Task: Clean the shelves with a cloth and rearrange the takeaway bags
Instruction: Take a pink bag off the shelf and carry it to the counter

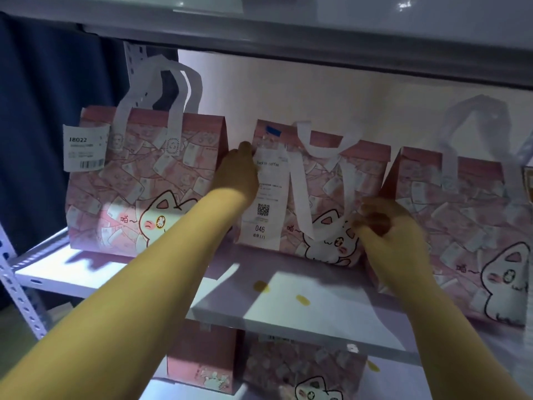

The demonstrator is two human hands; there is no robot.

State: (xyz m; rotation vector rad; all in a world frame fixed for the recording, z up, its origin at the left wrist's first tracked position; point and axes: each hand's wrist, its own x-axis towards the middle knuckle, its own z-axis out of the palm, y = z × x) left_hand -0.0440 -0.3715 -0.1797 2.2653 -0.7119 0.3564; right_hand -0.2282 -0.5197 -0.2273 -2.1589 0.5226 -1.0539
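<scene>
Three pink bags with cat drawings are lined up on the white shelf: the left bag, the middle bag and the right bag. The middle bag is held on both sides. Its left edge, near the top, is gripped by the left hand, just beside a long white receipt stuck on the front. Its right edge, low down, is gripped by the curled fingers of the right hand, close against the right bag. Its white handle is flopped down over the front. Some lower bags are seen under the shelf.
</scene>
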